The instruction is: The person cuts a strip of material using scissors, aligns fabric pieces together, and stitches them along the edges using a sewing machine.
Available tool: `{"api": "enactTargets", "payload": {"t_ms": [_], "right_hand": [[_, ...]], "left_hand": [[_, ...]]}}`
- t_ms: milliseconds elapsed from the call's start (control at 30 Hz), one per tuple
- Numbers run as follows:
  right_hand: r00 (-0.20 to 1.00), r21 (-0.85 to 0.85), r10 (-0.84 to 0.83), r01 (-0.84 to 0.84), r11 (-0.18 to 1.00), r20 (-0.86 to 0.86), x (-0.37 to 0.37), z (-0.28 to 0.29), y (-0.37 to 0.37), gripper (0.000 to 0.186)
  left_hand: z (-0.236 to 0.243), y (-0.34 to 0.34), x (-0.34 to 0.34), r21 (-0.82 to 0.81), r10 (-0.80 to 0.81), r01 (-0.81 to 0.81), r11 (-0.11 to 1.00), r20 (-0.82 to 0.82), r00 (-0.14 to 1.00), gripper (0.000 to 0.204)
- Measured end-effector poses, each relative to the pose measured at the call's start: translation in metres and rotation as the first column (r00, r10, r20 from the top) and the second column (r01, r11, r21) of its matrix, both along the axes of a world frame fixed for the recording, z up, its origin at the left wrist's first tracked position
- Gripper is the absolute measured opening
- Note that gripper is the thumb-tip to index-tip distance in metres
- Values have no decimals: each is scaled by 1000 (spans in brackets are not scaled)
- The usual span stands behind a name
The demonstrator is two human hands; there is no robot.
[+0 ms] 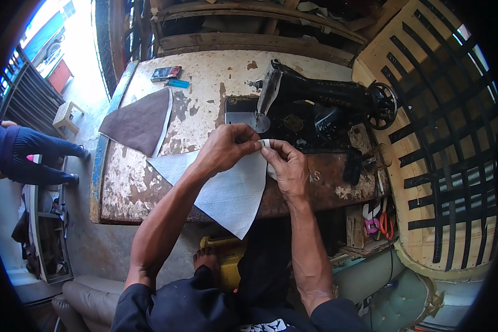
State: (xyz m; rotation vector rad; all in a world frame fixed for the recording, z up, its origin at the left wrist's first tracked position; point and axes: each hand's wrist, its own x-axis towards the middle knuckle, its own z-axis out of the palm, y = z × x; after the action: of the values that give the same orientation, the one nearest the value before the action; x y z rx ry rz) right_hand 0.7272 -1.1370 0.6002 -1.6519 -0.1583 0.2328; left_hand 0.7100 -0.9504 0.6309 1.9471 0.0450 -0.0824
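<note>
My left hand and my right hand meet at the near edge of a black sewing machine. Between them they pinch the upper corner of a pale grey-white fabric piece, whose pointed lower end hangs over the table's front edge. Both hands have their fingers closed on the cloth, just below the needle area. On the table to the left lies a brown fabric piece with a white edge showing along one side.
The worn wooden table has peeling paint. A small box and a blue lighter lie at its back left. A strapped wooden frame leans at right, above orange-handled scissors. Another person stands at left, near a stool.
</note>
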Motion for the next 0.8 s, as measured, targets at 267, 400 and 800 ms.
{"api": "enactTargets", "payload": {"t_ms": [267,400,800], "right_hand": [[988,-70,-116,124,990,106,5,-10,-6,21],[930,-355,-146,269,895,337,25,-18,-28,23],[551,-495,127,594,634,825,74,-16,-30,23]], "left_hand": [[-1,-2,5,69,20,-21,997,10,1000,23],[-26,2,32,325,25,-66,944,130,991,28],[-78,-23,-3,663,-146,-231,712,461,875,40]]}}
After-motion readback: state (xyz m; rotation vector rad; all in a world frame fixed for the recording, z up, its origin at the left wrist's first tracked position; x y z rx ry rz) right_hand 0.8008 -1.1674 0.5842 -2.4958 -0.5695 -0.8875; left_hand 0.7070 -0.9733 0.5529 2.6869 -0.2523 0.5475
